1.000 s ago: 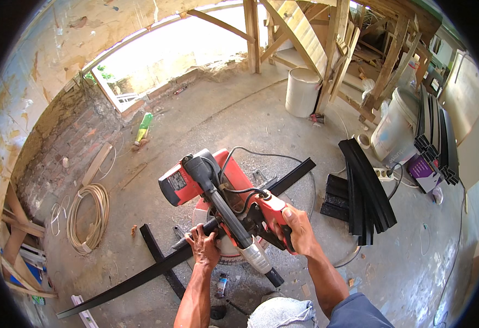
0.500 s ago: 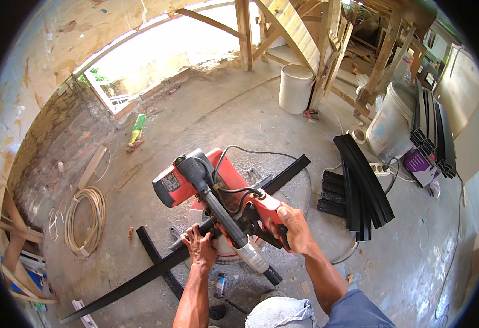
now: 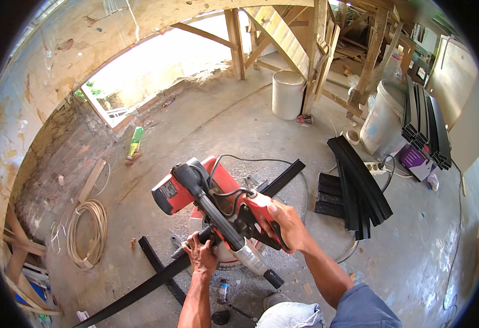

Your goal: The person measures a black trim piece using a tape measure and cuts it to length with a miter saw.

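Observation:
A red and black miter saw (image 3: 217, 202) stands on the floor in front of me. My right hand (image 3: 284, 225) is wrapped round its red handle, thumb on top. A long black profile strip (image 3: 141, 284) lies slantwise across the saw's base, passing under the saw head and out at the far right. My left hand (image 3: 200, 253) is closed on this strip just left of the saw head, fingers over its top. The blade is mostly hidden behind the saw head. Another black strip (image 3: 153, 257) lies on the floor under the long one.
Cut black profiles (image 3: 362, 186) lie in a pile at right, near a white power strip (image 3: 375, 168). Behind are a white bucket (image 3: 383, 123) and more profiles (image 3: 426, 120). Coiled cable (image 3: 86, 235) and a green bottle (image 3: 135, 142) lie left. A small bottle (image 3: 223, 291) is near my left wrist.
The whole view has shifted slightly. Both hands keep the same grips, and the saw head and the black strip show no clear movement.

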The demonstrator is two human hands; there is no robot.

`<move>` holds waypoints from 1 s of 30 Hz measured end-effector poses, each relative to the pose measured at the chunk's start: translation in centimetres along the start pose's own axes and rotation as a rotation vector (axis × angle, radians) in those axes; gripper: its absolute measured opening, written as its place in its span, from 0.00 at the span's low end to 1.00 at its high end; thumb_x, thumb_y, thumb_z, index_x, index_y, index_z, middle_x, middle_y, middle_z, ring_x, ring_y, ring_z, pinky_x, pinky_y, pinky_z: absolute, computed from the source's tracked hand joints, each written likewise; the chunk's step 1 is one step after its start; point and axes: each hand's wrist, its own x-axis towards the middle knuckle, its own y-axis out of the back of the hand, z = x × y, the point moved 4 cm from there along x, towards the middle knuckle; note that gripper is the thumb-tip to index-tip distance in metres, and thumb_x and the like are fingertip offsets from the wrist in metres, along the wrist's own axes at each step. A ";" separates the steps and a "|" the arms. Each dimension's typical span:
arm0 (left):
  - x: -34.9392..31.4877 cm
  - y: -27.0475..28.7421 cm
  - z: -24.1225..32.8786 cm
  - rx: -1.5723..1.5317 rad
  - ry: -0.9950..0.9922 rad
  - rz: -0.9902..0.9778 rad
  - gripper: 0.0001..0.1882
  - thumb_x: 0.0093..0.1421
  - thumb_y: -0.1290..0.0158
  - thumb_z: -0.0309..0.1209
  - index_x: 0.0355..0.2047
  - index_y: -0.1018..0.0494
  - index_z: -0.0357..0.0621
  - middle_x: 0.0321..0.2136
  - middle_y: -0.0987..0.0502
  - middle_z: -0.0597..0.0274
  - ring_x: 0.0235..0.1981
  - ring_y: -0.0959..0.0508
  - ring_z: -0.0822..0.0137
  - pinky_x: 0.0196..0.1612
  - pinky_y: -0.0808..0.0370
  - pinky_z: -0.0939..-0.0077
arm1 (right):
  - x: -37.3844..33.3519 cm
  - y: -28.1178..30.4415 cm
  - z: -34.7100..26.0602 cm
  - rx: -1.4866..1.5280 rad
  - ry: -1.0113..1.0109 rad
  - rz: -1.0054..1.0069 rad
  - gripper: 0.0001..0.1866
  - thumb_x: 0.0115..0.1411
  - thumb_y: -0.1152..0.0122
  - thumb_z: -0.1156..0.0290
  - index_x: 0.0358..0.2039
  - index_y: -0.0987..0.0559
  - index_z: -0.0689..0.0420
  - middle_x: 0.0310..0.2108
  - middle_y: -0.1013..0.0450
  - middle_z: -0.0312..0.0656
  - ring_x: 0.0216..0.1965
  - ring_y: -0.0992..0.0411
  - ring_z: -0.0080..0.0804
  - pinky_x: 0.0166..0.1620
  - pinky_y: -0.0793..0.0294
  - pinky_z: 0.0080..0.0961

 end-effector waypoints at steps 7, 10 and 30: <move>-0.4 0.7 0.3 0.033 -0.003 -0.035 0.23 0.51 0.36 0.34 0.49 0.21 0.54 0.59 0.40 0.48 0.67 0.46 0.47 0.65 0.56 0.35 | 7.0 -1.2 -6.0 0.019 -0.103 -0.144 0.27 0.70 0.55 0.46 0.29 0.30 0.60 0.20 0.30 0.37 0.17 0.31 0.24 0.21 0.32 0.25; -0.7 0.0 0.1 0.013 -0.004 -0.012 0.22 0.53 0.37 0.34 0.50 0.22 0.54 0.61 0.41 0.47 0.68 0.47 0.46 0.66 0.56 0.34 | 10.3 -1.7 -8.1 0.064 -0.149 -0.224 0.24 0.69 0.52 0.50 0.29 0.29 0.61 0.21 0.29 0.41 0.17 0.30 0.27 0.21 0.30 0.27; -4.3 8.3 -8.8 0.197 -0.185 0.249 0.16 0.58 0.43 0.37 0.45 0.28 0.47 0.53 0.33 0.48 0.58 0.35 0.49 0.59 0.44 0.46 | 14.9 2.0 -5.0 0.303 0.087 0.212 0.20 0.70 0.52 0.61 0.47 0.20 0.64 0.39 0.20 0.44 0.41 0.21 0.28 0.48 0.25 0.23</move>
